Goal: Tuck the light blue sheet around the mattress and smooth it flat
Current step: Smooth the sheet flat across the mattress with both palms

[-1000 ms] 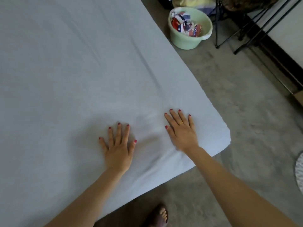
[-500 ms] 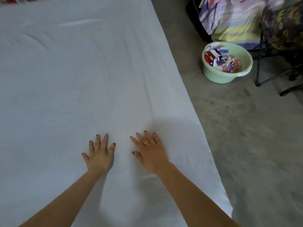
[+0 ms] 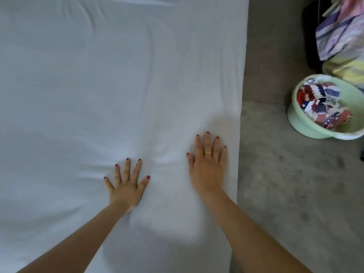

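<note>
Fingers flat on sheet; cloth-filled basin

Bed covered by light blue sheet, both palms flat on it near bed's right edge. Right of bed, green basin on concrete floor.

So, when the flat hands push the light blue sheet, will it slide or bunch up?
Probably bunch: the light blue sheet already shows soft creases ahead of the left hand. It looks thin and floppy. Near the right hand it lies flatter.
</note>
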